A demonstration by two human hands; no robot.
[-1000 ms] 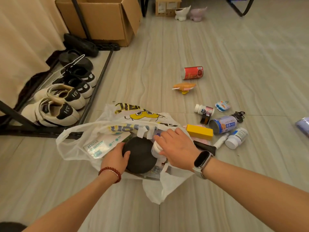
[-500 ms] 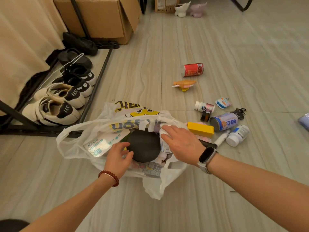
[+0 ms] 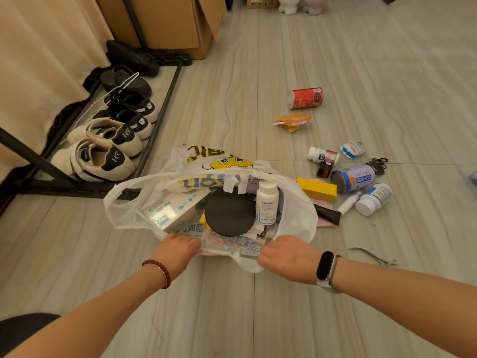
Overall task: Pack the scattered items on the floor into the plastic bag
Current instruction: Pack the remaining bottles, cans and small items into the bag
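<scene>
A white plastic bag lies open on the floor in front of me. Inside it are a black round disc, a white bottle, a white-green box and printed packets. My left hand grips the bag's near rim on the left, and my right hand grips the same rim on the right. Loose items lie to the right: a yellow box, a blue-labelled can, a white pill bottle, a small white bottle, a black tube, a red can and an orange toy.
A shoe rack with several pairs of shoes stands at the left beside a curtain. Cardboard boxes sit behind it. Metal nippers lie on the floor at the right, near my right forearm. A small blue-white packet lies beyond the bottles.
Both hands came out of the bag and moved back to its near rim. The white bottle my right hand was on now stays inside, beside the black disc.
</scene>
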